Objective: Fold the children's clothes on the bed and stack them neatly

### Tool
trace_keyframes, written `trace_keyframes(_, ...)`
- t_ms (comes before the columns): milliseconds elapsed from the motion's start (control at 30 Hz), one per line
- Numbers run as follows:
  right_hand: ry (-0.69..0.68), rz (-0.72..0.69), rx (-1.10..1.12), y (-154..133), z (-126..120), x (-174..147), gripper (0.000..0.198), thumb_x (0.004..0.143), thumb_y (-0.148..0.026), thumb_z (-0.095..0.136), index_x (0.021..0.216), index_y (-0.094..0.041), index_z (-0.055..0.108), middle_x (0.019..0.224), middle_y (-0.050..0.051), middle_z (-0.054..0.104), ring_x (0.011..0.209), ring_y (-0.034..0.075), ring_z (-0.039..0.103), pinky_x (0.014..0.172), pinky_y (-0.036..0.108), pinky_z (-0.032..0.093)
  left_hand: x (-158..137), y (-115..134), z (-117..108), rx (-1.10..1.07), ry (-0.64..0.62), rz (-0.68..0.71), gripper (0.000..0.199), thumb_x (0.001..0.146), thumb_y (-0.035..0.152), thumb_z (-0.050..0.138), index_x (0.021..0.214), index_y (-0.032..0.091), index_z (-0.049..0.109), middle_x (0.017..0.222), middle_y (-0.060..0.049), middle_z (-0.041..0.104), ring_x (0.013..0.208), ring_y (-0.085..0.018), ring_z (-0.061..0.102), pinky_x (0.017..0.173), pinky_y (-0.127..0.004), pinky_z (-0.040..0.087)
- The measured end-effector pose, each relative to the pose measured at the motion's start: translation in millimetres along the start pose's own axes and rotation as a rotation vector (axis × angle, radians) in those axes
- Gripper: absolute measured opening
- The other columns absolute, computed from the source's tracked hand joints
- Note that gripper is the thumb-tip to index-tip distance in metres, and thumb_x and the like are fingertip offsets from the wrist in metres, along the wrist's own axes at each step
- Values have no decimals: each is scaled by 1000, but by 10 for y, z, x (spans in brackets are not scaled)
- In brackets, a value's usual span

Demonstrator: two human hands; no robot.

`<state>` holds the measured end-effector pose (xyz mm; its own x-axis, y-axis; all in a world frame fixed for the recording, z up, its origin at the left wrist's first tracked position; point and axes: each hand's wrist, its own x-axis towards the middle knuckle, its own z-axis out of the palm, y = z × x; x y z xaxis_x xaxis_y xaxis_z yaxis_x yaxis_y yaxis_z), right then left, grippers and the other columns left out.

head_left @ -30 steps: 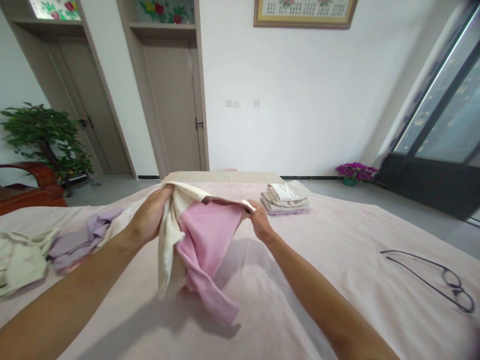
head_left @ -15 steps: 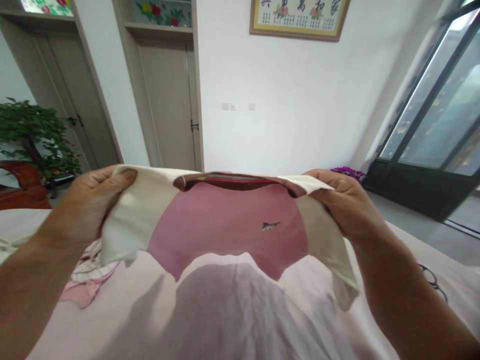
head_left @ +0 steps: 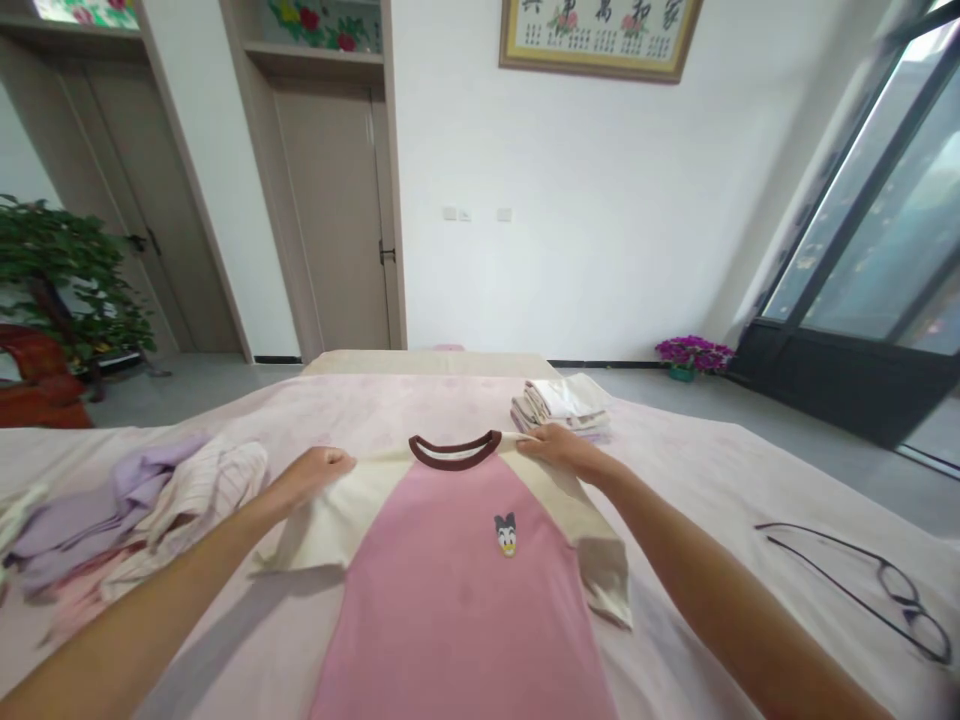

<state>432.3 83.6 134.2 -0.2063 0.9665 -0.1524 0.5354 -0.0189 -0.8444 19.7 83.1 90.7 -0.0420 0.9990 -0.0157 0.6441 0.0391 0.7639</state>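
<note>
A pink T-shirt (head_left: 450,590) with cream sleeves, a dark brown neckband and a small cartoon duck face on the chest is stretched out, front up, over the pale pink bedspread. Its lower end runs out of view at the bottom. My left hand (head_left: 324,470) pinches the cream shoulder on the left of the collar. On the other side my right hand (head_left: 559,447) is closed on the cream shoulder close to the neckband. Both sleeves hang outward and downward, the right one slightly rumpled.
A neat stack of folded clothes (head_left: 566,402) sits beyond my right hand. Crumpled lilac, striped and pink clothes (head_left: 142,510) lie at the left. Black-framed glasses (head_left: 874,585) rest unfolded at the right. Purple flowers (head_left: 694,353) stand on the floor beyond.
Both hands have moved away from me and closer together, lowering the T-shirt from in front of me toward the bedspread. Its front is now spread out, and the folded stack has come into sight.
</note>
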Motion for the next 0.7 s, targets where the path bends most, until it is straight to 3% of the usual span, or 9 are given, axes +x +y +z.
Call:
trace_keyframes(67, 16, -8, -121, 283, 135, 305, 35, 77, -49, 66, 64, -17, 58, 57, 1, 58, 50, 12, 49, 47, 24, 33, 199, -264, 154, 259, -3, 30, 36, 82, 47, 52, 65, 17, 62, 65, 0, 66, 67, -19, 61, 59, -23, 39)
trace_keyframes(233, 125, -74, -389, 628, 292, 805, 35, 83, -46, 57, 62, -18, 56, 57, -1, 53, 55, 12, 46, 53, 25, 29, 467, -525, 255, 453, 27, -3, 35, 86, 47, 44, 82, 22, 68, 86, -3, 72, 82, -22, 65, 65, -26, 38)
trace_keyframes(367, 206, -3, -475, 675, 384, 1019, 32, 82, -45, 59, 65, -18, 61, 66, 4, 60, 65, 16, 53, 60, 28, 32, 580, -476, 321, 587, 87, -42, 37, 90, 46, 39, 91, 24, 69, 97, -8, 73, 91, -26, 66, 70, -31, 41)
trace_keyframes(467, 230, 38, -458, 729, 444, 1078, 32, 81, -45, 60, 65, -18, 61, 69, 6, 62, 70, 19, 55, 63, 29, 34, 577, -387, 467, 668, 142, -19, 32, 90, 35, 41, 98, 21, 69, 99, -12, 72, 99, -30, 64, 84, -40, 42)
trace_keyframes(567, 211, 66, -395, 784, 407, 1075, 34, 81, -48, 60, 65, -18, 62, 65, 5, 61, 71, 20, 57, 64, 28, 37, 472, -250, 704, 707, 183, 100, 37, 90, 24, 41, 119, 16, 63, 121, -16, 66, 119, -31, 55, 102, -45, 34)
trace_keyframes(700, 148, 70, -272, 826, 216, 984, 38, 79, -55, 62, 64, -20, 61, 59, 4, 59, 69, 21, 58, 62, 29, 39, 294, -83, 1123, 655, 72, 312, 45, 96, 31, 35, 132, 15, 56, 136, -15, 58, 127, -27, 51, 109, -39, 31)
